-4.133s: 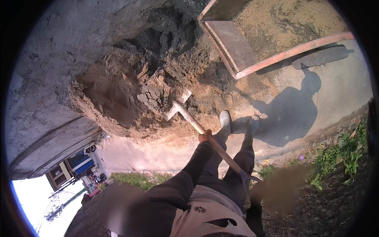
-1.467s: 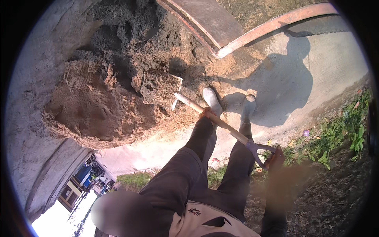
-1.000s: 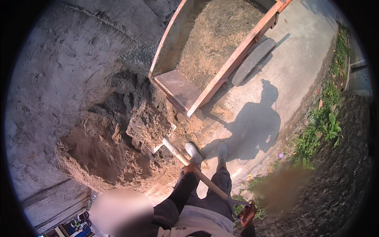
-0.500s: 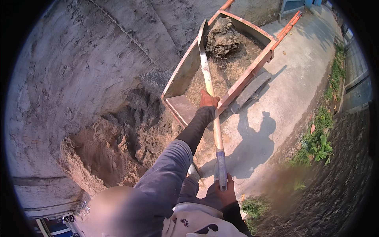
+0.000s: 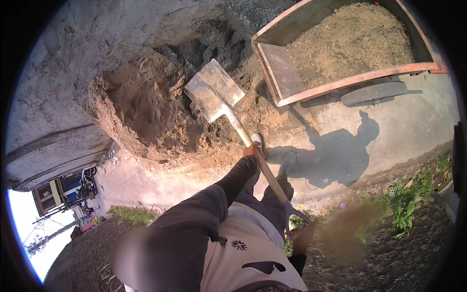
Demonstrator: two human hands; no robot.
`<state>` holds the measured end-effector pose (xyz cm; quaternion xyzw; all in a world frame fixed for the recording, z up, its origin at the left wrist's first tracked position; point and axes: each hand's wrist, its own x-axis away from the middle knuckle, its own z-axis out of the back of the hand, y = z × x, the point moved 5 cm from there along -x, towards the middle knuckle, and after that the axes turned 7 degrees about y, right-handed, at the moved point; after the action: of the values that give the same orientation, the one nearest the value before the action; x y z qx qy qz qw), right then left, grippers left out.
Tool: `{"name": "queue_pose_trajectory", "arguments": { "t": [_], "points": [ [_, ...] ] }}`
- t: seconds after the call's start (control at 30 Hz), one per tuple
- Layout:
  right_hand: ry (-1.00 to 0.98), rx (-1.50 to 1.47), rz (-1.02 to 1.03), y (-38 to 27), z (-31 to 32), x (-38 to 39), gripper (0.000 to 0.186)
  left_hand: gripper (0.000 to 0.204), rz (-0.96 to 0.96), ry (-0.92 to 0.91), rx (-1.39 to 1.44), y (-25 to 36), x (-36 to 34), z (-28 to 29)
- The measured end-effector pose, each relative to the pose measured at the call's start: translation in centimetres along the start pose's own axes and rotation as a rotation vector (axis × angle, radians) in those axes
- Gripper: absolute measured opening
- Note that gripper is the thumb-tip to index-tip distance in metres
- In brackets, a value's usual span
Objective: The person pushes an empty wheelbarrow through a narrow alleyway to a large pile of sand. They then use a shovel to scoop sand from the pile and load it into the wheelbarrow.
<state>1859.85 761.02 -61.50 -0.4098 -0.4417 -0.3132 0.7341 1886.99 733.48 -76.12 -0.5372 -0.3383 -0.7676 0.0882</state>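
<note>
My left hand [image 5: 252, 150] is closed round the wooden shaft of a shovel [image 5: 269, 176], partway down toward the blade. At the shaft's upper end, my right hand [image 5: 302, 233] grips the dark D-shaped handle, its fingers partly hidden. The flat, squarish blade [image 5: 214, 90] is over the near side of a brown sand pile [image 5: 141, 104], with only a thin smear of sand on it. To the right stands a metal cart [image 5: 335, 91] with orange-red edges, holding a spread heap of sand [image 5: 352, 41].
A rough grey wall [image 5: 73, 73] rises behind the pile. The cart's wheel [image 5: 374, 92] rests on the concrete path [image 5: 413, 109], where my shadow falls. Green plants [image 5: 406, 209] and dark soil line the near right edge. My shoes [image 5: 288, 163] stand close to the pile.
The shovel has swung left from over the cart to the sand pile. The big lump by its blade now lies loose among the cart's sand. My view has turned left.
</note>
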Motion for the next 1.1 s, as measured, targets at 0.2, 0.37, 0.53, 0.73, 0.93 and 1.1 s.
{"name": "queue_pose_trajectory", "arguments": {
  "t": [0.2,0.37,0.53,0.73,0.93,1.1],
  "points": [
    [-0.006,0.291,0.099,-0.9,0.0,-1.9,0.048,0.010,0.155,0.161,0.003,-7.9,-8.1,6.3],
    [0.303,0.324,0.261,-1.7,8.7,-8.4,0.048,0.011,0.542,-0.040,0.031,-19.1,-9.8,-2.1],
    [0.693,0.593,0.568,-10.5,6.4,-4.6,0.059,0.016,0.808,-0.139,0.039,-32.4,-6.6,-12.6],
    [0.595,0.651,0.501,-18.7,3.9,-12.8,0.070,0.014,0.914,-0.212,0.162,-36.9,-9.7,-20.2],
    [0.344,0.367,0.403,-10.8,-14.8,-22.2,0.036,0.012,0.711,-0.205,0.207,-22.5,-27.0,-19.2],
    [0.188,0.391,0.331,-3.9,-21.6,-23.6,0.034,0.013,0.485,-0.191,0.165,-16.8,-35.3,-12.8]
  ]
}}
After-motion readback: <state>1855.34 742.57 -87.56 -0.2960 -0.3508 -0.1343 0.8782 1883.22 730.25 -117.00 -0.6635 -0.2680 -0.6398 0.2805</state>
